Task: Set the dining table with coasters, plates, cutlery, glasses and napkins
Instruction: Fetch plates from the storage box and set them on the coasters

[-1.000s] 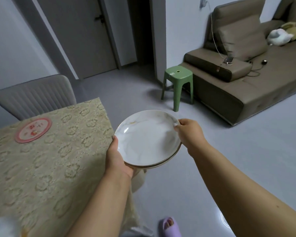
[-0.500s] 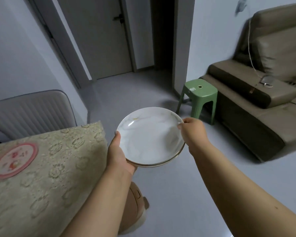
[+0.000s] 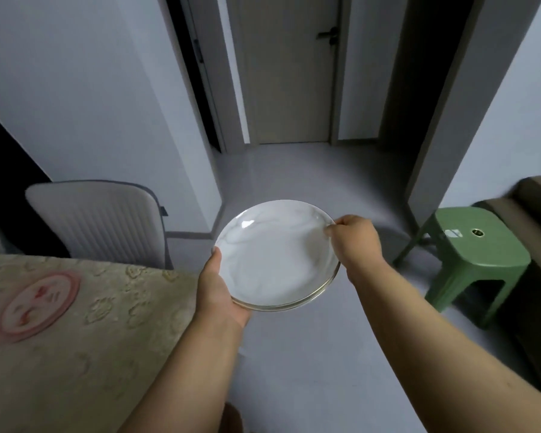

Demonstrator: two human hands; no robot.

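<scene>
You hold a stack of white marbled plates [image 3: 275, 257] with both hands so it stays flat and does not slip. Your left hand [image 3: 219, 295] cups the rim at 8 o'clock, thumb on top. Your right hand [image 3: 355, 240] pinches the rim at 2 o'clock. The plates hang over the floor, just beside the table [image 3: 113, 354] corner. A red coaster [image 3: 38, 303] waits at 9 o'clock, likely for a plate.
</scene>
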